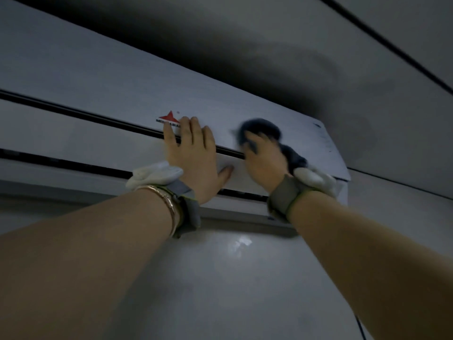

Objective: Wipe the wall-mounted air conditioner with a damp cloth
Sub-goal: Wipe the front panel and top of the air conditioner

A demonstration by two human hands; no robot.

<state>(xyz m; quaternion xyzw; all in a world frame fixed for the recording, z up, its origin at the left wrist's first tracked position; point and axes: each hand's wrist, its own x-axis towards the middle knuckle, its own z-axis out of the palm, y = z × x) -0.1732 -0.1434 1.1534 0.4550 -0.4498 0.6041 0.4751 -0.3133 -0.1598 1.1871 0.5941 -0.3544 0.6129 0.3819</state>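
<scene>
Dark cloth (pixel 263 133) pressed to the air conditioner (pixel 98 77) near its right end.

The cloth lies bunched on the unit's front panel close to the right edge, blurred, with the right hand (pixel 263 160) closed over it, fingers curled into the fabric. Just beside it the left hand (pixel 192 153) rests flat on the panel, fingers spread, holding nothing, its fingertips by the red logo (pixel 169 117). Both wrists carry grey straps; the left also wears a bracelet (pixel 171 204). The unit hangs high on a pale wall (pixel 220 278).
</scene>
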